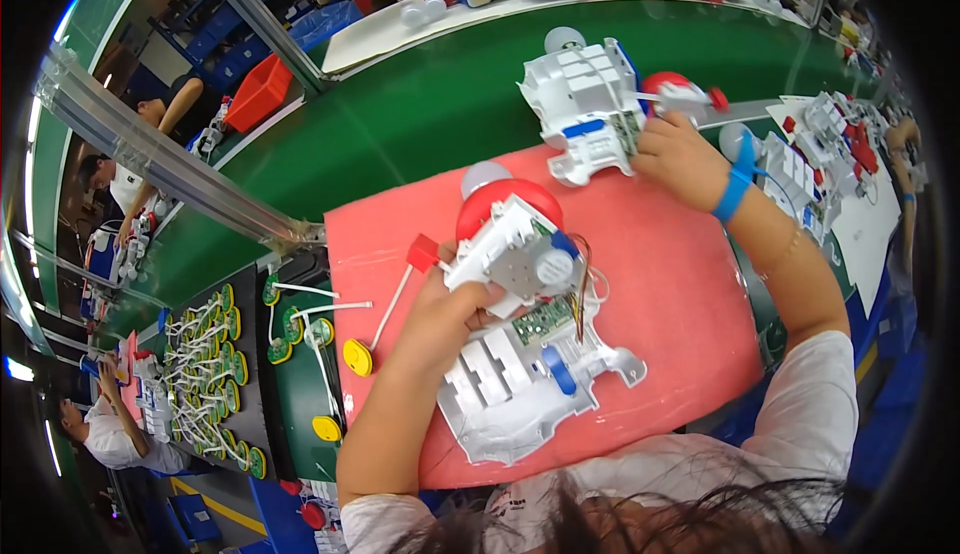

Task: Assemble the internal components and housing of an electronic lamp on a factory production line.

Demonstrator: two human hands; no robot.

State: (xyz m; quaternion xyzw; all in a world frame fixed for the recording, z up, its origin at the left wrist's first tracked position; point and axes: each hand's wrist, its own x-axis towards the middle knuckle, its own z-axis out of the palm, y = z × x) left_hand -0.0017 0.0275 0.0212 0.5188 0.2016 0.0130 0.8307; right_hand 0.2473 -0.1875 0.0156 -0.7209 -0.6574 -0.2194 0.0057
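My left hand (435, 324) is closed around the upper part of a white plastic assembly (490, 394), which lies on a pink foam mat (680, 354). This assembly has a red ring (512, 204), a green circuit board (545, 322), a blue piece and thin wires. Beside the left fingers is a red square part (423, 252), with a white cable running down toward a yellow disc (357, 357). My right hand (685, 164) grips the edge of a second white plastic assembly (585, 94) at the mat's far edge, over the green surface. Its fingertips are partly hidden behind the housing.
On the left, a black tray (255, 354) holds several small green-and-yellow round boards with white cables. A metal post (170, 144) stands beyond it. More white and red assemblies (820, 154) lie at right and along the far white shelf (390, 39). Other people work around the line.
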